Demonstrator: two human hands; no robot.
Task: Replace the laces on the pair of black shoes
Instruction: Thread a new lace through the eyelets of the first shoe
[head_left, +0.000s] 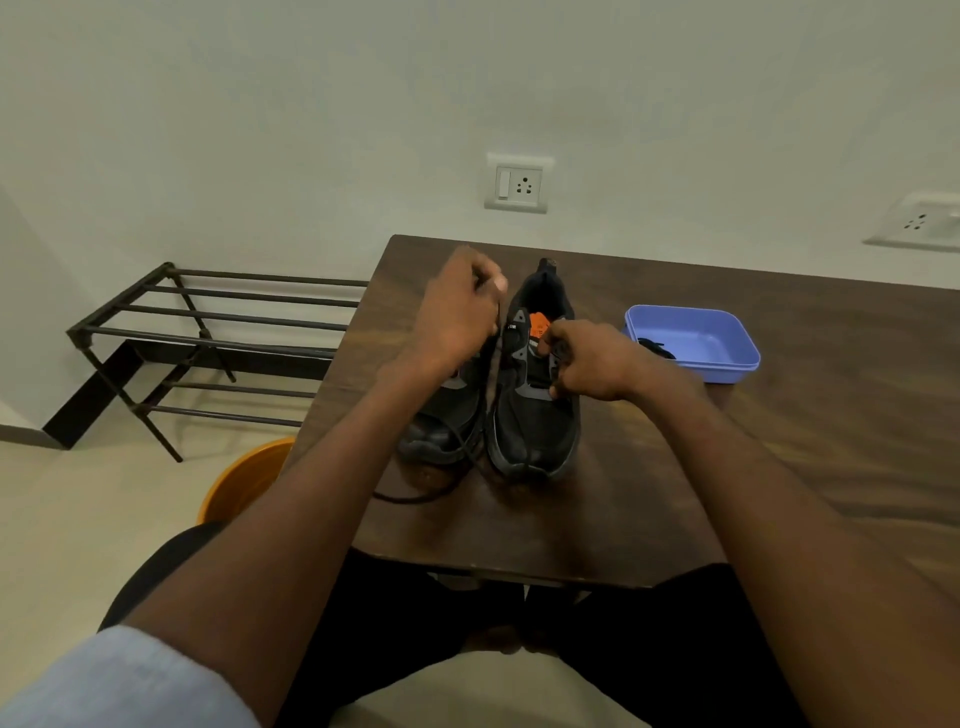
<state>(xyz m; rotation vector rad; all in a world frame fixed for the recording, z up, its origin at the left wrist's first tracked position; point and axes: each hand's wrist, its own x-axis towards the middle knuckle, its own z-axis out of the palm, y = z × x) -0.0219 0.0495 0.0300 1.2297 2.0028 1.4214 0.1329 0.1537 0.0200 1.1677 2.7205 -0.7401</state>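
Black lace-up sports shoes, a pair, stand side by side on the dark brown wooden table (779, 415), toes toward the person. Right-hand shoe (535, 415) shows an orange tag at its tongue; left-hand shoe (441, 426) sits partly hidden under the left forearm.

Head view: left hand (457, 312) is raised above the left-hand shoe, fingers curled, pinching a thin black lace (491, 384). Lace runs down between the two shoes and trails in a loop onto the table near the front edge. Left arm extended, wrist bent slightly inward.

Right hand (587, 358) rests over the eyelet area of the right-hand shoe, fingers curled tight onto the lacing; exactly what they grip is hidden by the knuckles. Right forearm reaches in from lower right.

Light blue rectangular plastic tray (727, 358) sits on the table to the right of the shoes, apart from them, with a dark coiled lace (657, 347) inside at its left end.
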